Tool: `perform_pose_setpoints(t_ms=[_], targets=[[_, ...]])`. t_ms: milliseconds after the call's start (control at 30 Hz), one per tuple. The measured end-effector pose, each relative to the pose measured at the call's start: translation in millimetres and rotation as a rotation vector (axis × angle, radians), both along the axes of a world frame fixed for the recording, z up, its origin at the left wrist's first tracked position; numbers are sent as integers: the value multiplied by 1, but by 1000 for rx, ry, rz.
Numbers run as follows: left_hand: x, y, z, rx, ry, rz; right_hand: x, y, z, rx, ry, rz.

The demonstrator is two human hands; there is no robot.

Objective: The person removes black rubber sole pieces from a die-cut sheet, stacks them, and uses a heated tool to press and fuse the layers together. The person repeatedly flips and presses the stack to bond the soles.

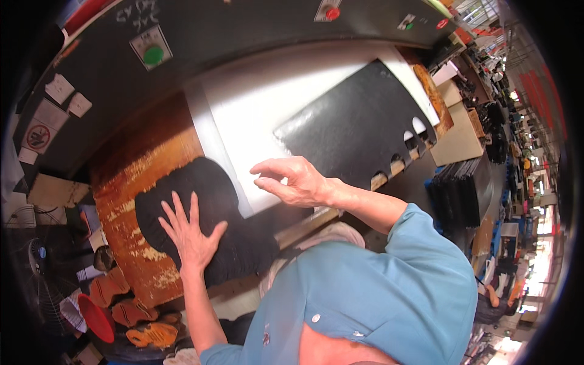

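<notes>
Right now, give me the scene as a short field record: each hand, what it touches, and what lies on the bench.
left hand: flat, fingers spread, pressing on the stack of black cut pieces
right hand: raised over the white board, fingers loosely curled, holding nothing
black sheet: lies on the white board, with cut-out notches along its right edge
bench: worn orange-brown top under the stack
machine panel: dark, behind the board, with green and red buttons

A green button (153,55) and a red button (332,13) sit on the dark machine panel (243,30).
</notes>
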State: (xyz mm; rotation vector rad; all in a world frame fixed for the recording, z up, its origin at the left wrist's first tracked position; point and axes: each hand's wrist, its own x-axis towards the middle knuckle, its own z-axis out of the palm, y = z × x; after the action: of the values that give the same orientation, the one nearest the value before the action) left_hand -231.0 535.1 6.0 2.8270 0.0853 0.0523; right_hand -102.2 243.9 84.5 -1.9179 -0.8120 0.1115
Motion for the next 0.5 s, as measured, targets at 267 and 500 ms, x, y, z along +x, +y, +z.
perform_pose_setpoints(t_ms=[267,500], targets=[[-3,5,0,13,-26,-37,140,39,121,277,-915,20],[-4,4,5,51,24,-31,297,118,221,-233,-995,-189]])
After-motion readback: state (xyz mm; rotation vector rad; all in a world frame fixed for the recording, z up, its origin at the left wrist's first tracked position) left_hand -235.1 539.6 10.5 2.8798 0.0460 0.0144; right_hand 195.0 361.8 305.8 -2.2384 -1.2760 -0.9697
